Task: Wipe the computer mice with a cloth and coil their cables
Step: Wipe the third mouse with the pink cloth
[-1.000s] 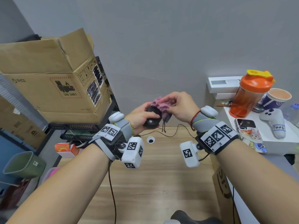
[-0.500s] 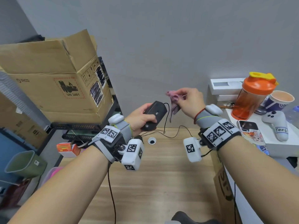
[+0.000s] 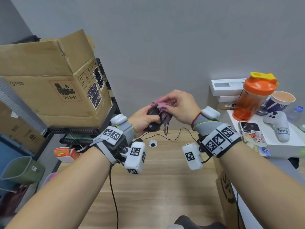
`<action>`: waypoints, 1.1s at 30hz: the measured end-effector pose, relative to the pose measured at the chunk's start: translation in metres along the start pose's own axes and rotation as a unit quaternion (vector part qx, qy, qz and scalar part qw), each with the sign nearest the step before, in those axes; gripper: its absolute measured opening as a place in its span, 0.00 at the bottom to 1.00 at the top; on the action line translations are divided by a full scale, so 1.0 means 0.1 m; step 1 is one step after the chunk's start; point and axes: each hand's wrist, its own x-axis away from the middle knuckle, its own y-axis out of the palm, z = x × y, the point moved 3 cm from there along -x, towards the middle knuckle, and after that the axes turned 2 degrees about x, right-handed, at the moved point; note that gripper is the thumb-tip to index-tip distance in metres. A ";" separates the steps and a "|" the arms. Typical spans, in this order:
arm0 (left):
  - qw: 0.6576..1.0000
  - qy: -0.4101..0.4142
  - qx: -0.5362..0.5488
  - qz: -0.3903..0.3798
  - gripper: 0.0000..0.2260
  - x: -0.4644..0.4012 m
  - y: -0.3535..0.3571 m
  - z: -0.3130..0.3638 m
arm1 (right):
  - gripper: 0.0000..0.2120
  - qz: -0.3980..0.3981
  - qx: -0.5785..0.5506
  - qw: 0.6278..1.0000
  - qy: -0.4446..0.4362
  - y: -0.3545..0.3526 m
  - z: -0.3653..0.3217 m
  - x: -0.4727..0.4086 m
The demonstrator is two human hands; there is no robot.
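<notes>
Biggest thing in my view: the cardboard box [image 3: 49, 83] on the rack at left, then the wooden desk [image 3: 161, 182] below my arms, w/ the side table [image 3: 290, 146] of clutter at right, orange shaker bottle [image 3: 255, 98] on it.

Mid-frame, raised above the desk's far edge: my left hand [image 3: 145, 118] is clamped round the black mouse [image 3: 153, 119], fingers wrapped under and behind it. Mouse's long axis runs roughly up-down in the frame, tipped a bit. My right hand [image 3: 179, 104] is pinched shut on the pink cloth [image 3: 162, 107], pressing it onto the mouse's upper right side; a tail of cloth hangs below.

So the mouse lies just left of and under the right hand, touching via cloth. I judge the wipe stroke should run along that long axis, left hand turning the body.

The cable [image 3: 179, 134] sags from the mouse down to the desk, uncoiled. Can't tell where it ends; it runs behind the right wrist. Mouse's buttons and far side mostly hidden by fingers and cloth. No other mice visible.
</notes>
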 end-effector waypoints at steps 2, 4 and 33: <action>1.000 0.001 -0.028 0.009 0.22 0.04 -0.01 -0.01 | 0.08 0.030 0.027 0.998 0.048 -0.05 0.08 -0.03; 1.000 -0.004 -0.024 0.013 0.24 0.06 -0.01 -0.02 | 0.08 0.033 0.024 0.998 0.055 -0.04 0.10 -0.01; 0.957 -0.067 0.272 0.069 0.13 0.06 -0.05 0.01 | 0.08 -0.045 0.030 0.997 -0.054 0.14 -0.10 0.19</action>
